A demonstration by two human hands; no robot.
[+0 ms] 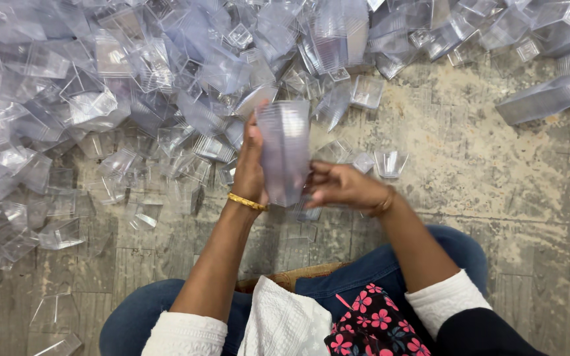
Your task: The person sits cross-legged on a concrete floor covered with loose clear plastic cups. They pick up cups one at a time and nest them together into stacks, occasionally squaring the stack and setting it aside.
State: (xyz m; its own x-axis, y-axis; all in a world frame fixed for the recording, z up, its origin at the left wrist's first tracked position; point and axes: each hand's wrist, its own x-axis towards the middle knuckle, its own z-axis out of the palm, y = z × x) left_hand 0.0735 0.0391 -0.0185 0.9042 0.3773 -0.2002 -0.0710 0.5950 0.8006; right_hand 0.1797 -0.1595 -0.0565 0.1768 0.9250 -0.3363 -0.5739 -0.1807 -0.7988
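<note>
A nested stack of clear plastic cups (285, 150) stands upright between my hands, over the floor in front of my knees. My left hand (250, 165) grips the stack along its left side, with a gold bangle on the wrist. My right hand (339, 185) holds the stack's lower end from the right, fingers curled against it. Loose clear square cups (166, 86) lie in a big heap just beyond my hands.
The heap covers the upper left of the worn wooden floor (496, 184). Long stacks of nested cups (552, 95) lie at the upper right. A few single cups (390, 163) sit near my right hand. My knees in blue jeans (456, 250) are at the bottom.
</note>
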